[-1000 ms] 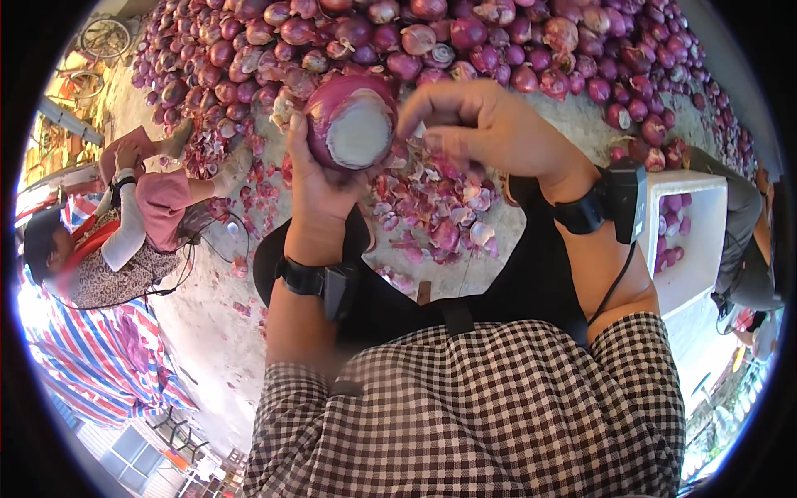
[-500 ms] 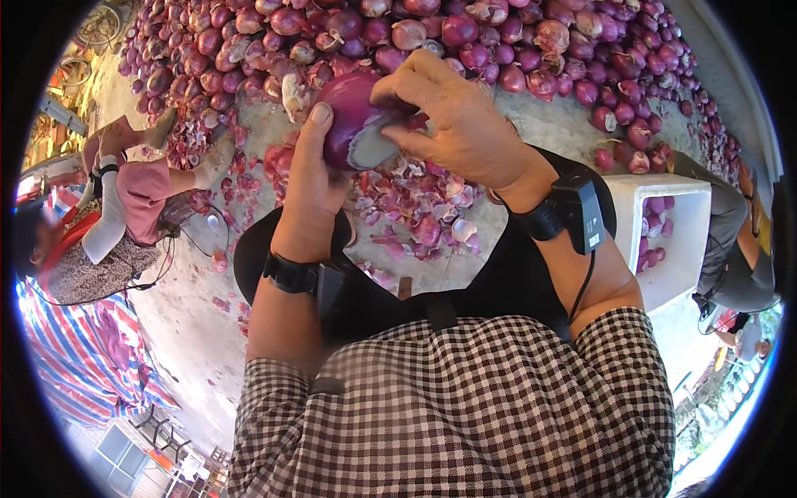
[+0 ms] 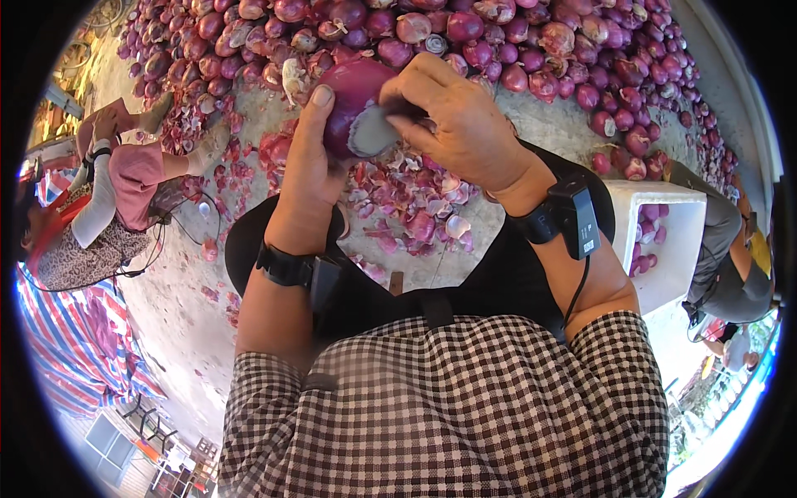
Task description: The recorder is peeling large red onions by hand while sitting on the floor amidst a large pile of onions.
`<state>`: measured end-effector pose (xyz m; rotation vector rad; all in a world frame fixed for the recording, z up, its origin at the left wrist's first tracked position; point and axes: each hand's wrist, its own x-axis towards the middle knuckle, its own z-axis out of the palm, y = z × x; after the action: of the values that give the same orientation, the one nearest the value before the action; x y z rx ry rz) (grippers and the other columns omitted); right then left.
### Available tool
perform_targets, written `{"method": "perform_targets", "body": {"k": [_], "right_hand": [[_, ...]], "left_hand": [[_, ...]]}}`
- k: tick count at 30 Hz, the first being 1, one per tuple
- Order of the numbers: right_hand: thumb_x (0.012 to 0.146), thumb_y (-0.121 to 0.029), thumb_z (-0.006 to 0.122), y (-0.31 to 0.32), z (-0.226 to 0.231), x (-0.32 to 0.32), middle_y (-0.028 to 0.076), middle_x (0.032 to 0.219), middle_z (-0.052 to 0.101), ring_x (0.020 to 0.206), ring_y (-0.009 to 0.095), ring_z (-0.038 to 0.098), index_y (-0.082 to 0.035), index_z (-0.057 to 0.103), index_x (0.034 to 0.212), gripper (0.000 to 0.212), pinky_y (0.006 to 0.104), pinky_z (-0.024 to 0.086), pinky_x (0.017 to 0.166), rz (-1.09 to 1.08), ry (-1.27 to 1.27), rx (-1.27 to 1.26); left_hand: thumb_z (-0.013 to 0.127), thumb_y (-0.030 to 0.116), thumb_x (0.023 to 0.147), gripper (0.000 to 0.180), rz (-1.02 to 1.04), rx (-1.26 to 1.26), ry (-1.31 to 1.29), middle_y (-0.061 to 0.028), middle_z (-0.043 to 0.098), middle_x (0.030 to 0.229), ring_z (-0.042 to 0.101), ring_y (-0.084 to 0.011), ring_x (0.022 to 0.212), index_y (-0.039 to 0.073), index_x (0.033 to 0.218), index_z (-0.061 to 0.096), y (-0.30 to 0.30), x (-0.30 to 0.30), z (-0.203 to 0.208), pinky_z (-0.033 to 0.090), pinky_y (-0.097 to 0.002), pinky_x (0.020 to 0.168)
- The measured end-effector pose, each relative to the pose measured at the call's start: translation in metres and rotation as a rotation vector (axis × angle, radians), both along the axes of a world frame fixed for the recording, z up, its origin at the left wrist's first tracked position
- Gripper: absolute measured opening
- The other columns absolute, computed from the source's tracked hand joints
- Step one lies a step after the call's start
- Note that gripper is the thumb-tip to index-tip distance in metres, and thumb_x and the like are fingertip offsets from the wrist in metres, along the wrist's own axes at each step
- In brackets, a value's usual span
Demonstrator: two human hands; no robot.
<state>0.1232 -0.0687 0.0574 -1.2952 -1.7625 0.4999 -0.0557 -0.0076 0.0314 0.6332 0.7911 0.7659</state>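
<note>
Far: one wide heap of red onions point(image 3: 465, 29). Right: one white crate point(image 3: 684, 241), small onions point(image 3: 651, 238) inside. Middle: one scatter of loose skins point(image 3: 415, 203). Left hand point(image 3: 310, 166): fingers clamped around a purple onion point(image 3: 353, 93), greyish-white at one end. Right hand point(image 3: 466, 126): fingers bent at its right side; whether they pinch, I cannot tell. Purple onion: between the hands.

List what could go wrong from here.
1. The onion rests in the left hand; a push from the right hand might knock it loose.
2. Loose skins lie below, between the legs; they could slide underfoot.
3. The cable hanging at the right wrist device might snag.
</note>
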Motion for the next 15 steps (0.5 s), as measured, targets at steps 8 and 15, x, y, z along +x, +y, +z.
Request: {"method": "perform_targets", "body": {"k": [8,15], "right_hand": [[0.074,-0.005,0.068,0.0025,-0.0004,0.0006,0.009,0.092,0.05,0.079,0.029,0.06,-0.007,0.058,0.102,0.03,0.0371,0.05,0.066,-0.007,-0.039,0.041],[0.076,-0.004,0.067,0.0038,-0.0018,-0.0031,0.01,0.092,0.05,0.079,0.031,0.059,-0.006,0.057,0.1,0.026,0.0387,0.049,0.067,-0.022,-0.073,0.068]], "left_hand": [[0.058,0.04,0.091,0.048,-0.031,0.013,0.004,-0.0113,0.06,0.116,0.061,-0.0252,0.105,0.007,0.124,0.049,-0.001,0.0,-0.0008,0.053,-0.0467,0.088],[0.06,0.038,0.09,0.044,-0.019,-0.084,-0.034,-0.0082,0.063,0.109,0.065,-0.019,0.095,0.007,0.119,0.054,-0.0029,0.0024,-0.0017,0.056,-0.036,0.077]]}}
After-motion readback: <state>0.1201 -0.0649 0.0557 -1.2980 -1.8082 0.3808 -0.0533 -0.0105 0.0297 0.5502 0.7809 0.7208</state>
